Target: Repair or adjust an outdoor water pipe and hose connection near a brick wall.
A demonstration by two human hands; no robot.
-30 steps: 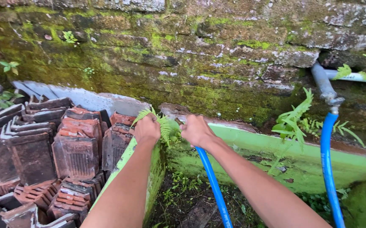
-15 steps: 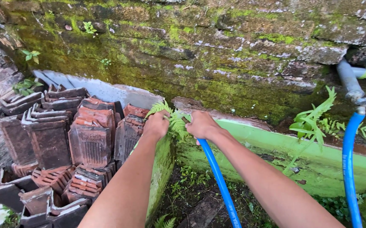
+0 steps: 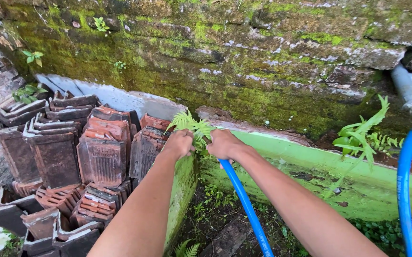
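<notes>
Mossy, damp stone wall (image 3: 244, 57) fills the background, with a green-painted concrete trough wall (image 3: 310, 176) running below it.

At the trough's corner the person's two hands meet around a small green fern (image 3: 191, 126) growing from the rim. The left hand (image 3: 178, 144) is curled shut with its grip just below and to the left of the fronds; whether the fingers actually hold a stem cannot be told. The right hand (image 3: 225, 144) has its grip closed on the end of a blue flexible hose (image 3: 246, 204), which runs down and away from that grip into the trough, over dark soil and small weeds (image 3: 215, 209). The fern sits between the two grips, touching both hands.

Left of the left grip, reddish-brown clay roof tiles (image 3: 68, 162) stand stacked on edge in rows. Far to the right of the right grip, a second blue hose (image 3: 404, 190) hangs from a grey pipe fitting (image 3: 408, 90) in the wall, with a taller leafy green fern plant (image 3: 363, 133) beside it.
</notes>
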